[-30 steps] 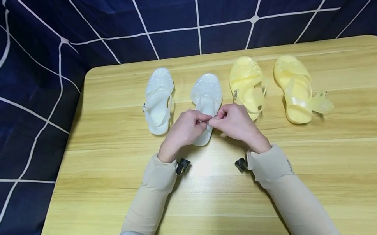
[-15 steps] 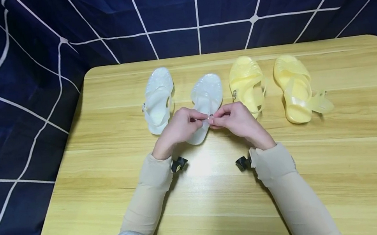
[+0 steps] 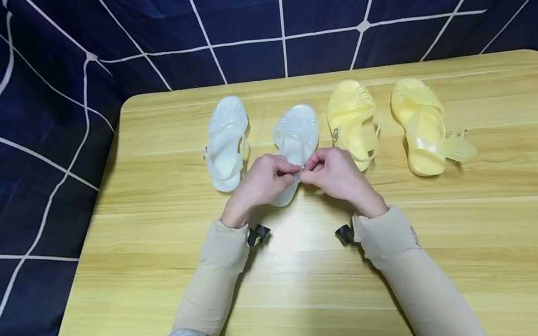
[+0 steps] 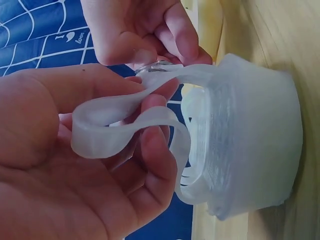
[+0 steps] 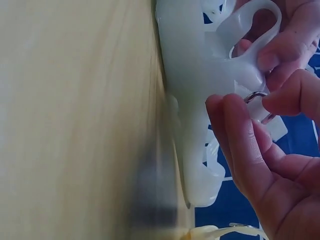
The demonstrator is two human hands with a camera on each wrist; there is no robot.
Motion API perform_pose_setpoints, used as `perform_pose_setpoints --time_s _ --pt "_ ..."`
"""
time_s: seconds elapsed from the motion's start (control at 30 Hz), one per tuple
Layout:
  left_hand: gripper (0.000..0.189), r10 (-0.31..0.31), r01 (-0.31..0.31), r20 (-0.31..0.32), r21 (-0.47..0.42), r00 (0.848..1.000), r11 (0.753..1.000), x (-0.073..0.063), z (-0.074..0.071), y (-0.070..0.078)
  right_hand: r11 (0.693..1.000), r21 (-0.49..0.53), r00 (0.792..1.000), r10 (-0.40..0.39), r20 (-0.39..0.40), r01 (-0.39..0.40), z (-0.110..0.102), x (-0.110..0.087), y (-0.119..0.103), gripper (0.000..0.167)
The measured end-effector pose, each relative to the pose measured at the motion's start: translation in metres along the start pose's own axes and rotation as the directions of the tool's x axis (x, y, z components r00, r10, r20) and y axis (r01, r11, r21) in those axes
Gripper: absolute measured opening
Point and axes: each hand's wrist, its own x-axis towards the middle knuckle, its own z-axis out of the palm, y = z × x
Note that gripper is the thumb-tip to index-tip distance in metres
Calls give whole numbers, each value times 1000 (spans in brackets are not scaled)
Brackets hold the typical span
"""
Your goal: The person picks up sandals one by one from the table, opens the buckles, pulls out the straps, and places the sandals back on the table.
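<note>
Both forearms in beige sleeves (image 3: 428, 277) reach forward from the near side, angled inward; left hand (image 3: 264, 181) and right hand (image 3: 336, 173) meet over the heel half of the inner white sandal (image 3: 301, 122), fingertips close together; both wrists low over the table.

Left grip: fingers bent, strap (image 4: 90, 139) pinched between thumb and fingers, its band folded into a loop within the hand; right grip: thumb and fingertips nearly closed, with the small metal buckle (image 5: 256, 94) between them.

Inner white sandal sits near mid-table, between the outer white sandal and the yellow pair; toe away from the person and leaning slightly right, heel partly behind the left hand in the head view.

Outer white sandal (image 3: 226, 114) just left of the left hand, narrow gap to the held one; nearer yellow sandal (image 3: 348, 96) just beside the right hand, tight on that side; farther yellow sandal (image 3: 414, 97) beyond it, strap end splayed right; bare wood of the table (image 3: 304, 287) between the forearms and out to the left; far edge past the toes, dark blue curtain (image 3: 245, 14) with white lines behind it.
</note>
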Motion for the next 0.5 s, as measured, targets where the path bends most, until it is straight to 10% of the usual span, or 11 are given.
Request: perform_pose_setpoints --time_s 0.5 --pt "25 -47 47 -4 -103 999 994 0 -4 -5 982 180 987 31 160 -60 -7 2 3 15"
